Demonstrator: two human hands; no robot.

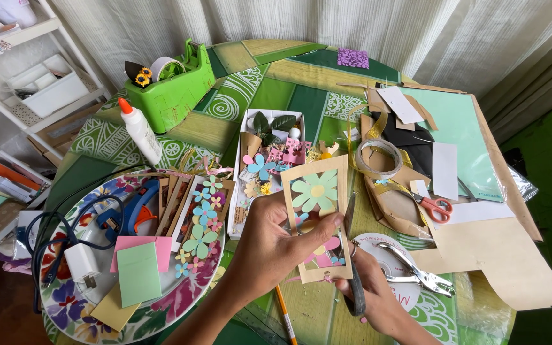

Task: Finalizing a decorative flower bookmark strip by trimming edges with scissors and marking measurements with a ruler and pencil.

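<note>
Left hand (269,246) pinches light, bendy tan card frame w/ paper flowers (317,214) by its edge; right hand (368,291) grips dark scissors (352,255).

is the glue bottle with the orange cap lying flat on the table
No, the glue bottle stands upright, leaning slightly, on the table beside the green tape dispenser.

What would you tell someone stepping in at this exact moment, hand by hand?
Left hand: grips the tan card frame with paper flowers, upright over the table.
Right hand: holds dark scissors, blades up beside the frame's right edge.
Nearby: finished flower frames on the floral plate, blue glue gun, glue bottle, hole punch.
Done: flowers sit in the frame.
Left: cannot tell.
</note>
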